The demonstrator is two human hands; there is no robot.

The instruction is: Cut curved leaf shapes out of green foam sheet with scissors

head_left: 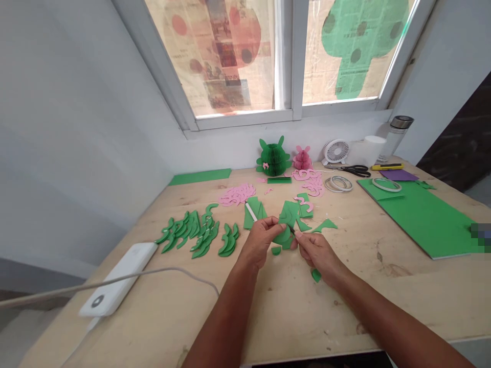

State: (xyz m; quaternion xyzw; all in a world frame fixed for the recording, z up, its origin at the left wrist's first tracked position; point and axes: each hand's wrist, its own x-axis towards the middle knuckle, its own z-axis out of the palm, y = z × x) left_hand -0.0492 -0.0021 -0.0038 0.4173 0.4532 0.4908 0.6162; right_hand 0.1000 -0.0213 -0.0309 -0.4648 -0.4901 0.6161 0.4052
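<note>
My left hand (264, 236) pinches a piece of green paper (283, 236) between thumb and fingers. My right hand (315, 250) is closed round a slim dark tool (292, 230), whose tip meets the paper's right edge; most of it is hidden in the fingers, so its exact kind is unclear. Beyond the hands lie cut green sheets (288, 212) and a white pen-like stick (251, 211). Green offcuts (325, 225) are scattered to the right. A small green scrap (276, 251) rests below the held paper, and another (316, 275) is beside my right wrist.
Curved green cutouts (205, 232) lie left of a pink pile (238, 194). A white power bank (118, 278) and its cable (169, 269) are at left. Tape rolls (338, 184), black-handled scissors (356, 170), a yellow cutter (387, 166) and a green sheet (425, 220) lie right.
</note>
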